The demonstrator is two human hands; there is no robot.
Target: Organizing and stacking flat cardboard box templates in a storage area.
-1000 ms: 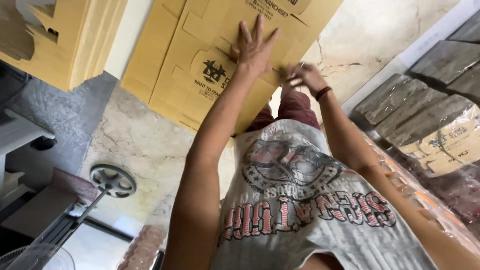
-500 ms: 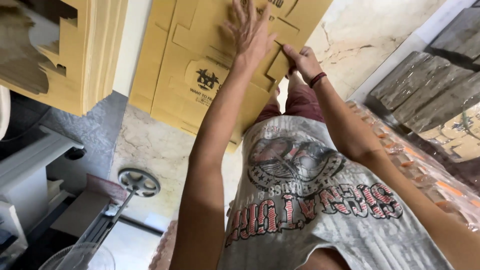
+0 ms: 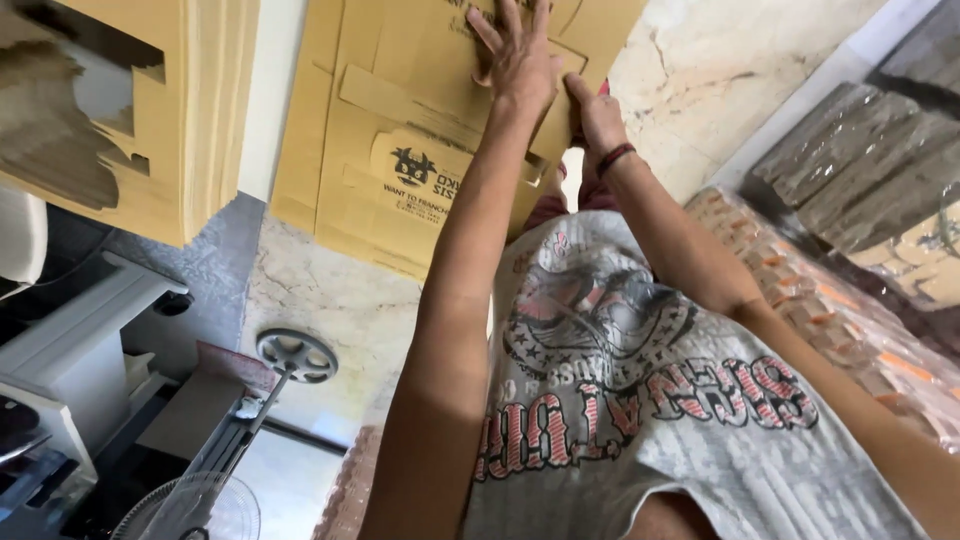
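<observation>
Cardboard sheet [image 3: 400,150]: flat, tan, die-cut | left hand [image 3: 520,60] fingers spread | right hand [image 3: 597,115] pressing

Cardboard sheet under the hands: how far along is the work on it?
Done: little shows; a stack of flat cardboard stands to the left. In hand: the left hand lies spread on the die-cut cardboard sheet, and the right hand is at its edge, grip unclear. Left: the sheet is flat, with no flap visibly folded up.
</observation>
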